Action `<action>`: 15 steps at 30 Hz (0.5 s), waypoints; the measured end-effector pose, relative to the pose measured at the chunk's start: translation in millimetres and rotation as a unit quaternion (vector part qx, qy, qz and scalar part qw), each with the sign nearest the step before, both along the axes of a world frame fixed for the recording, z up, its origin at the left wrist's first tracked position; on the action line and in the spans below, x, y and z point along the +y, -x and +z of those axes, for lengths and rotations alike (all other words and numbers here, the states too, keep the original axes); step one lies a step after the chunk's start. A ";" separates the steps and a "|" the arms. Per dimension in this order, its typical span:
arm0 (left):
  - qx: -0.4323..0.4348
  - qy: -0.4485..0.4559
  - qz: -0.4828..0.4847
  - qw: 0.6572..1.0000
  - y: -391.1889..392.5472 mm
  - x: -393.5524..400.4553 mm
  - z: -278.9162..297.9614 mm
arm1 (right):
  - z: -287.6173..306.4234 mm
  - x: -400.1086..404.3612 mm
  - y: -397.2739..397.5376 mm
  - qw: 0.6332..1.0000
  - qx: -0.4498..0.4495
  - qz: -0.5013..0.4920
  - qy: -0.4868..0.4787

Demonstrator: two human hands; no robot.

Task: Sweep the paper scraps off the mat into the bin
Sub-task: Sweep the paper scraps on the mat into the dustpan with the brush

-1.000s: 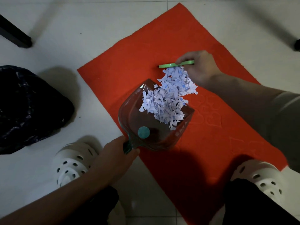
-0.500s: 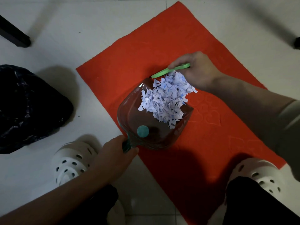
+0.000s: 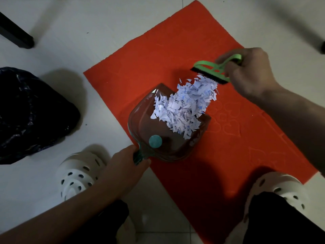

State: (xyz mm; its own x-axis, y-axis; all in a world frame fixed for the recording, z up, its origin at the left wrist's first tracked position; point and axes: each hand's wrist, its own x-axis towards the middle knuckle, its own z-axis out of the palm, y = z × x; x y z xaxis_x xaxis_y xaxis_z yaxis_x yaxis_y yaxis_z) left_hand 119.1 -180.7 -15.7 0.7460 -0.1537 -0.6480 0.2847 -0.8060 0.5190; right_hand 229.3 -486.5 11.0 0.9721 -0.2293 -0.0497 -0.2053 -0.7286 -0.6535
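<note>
Paper scraps (image 3: 182,108) are piling half inside the clear dustpan (image 3: 158,138), half on the red mat (image 3: 158,50) mid-area. Right hand (image 3: 249,73) is gripping the green brush (image 3: 211,71), left hand (image 3: 123,171) clasping the dustpan handle. Keep the lip flat, use short strokes.

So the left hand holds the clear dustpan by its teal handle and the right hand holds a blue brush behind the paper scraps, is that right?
Not quite: the small plastic brush in the right hand is green with dark bristles, not blue, as the head view shows. The rest stands: the left hand holds the clear plastic dustpan by its teal handle, and the brush sits behind the white paper scraps.
</note>
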 end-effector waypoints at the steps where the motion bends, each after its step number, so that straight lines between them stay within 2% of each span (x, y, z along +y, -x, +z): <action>1: -0.003 -0.002 -0.001 1.000 0.1 -0.3 -0.2 | -2.6 -3.3 -0.1 1.000 -0.011 -0.021 0.019; 5: -0.008 -0.005 0.002 1.000 0.6 -1.1 -1.2 | -13.7 -13.0 -1.5 0.996 -0.013 -0.069 0.056; 10: -0.005 0.000 0.009 1.000 0.6 -2.0 -0.9 | -27.1 -20.1 3.5 0.993 0.030 -0.051 0.100; 15: -0.016 -0.001 0.008 1.000 1.2 -2.2 0.0 | -25.1 -22.4 9.6 0.992 -0.001 -0.047 0.117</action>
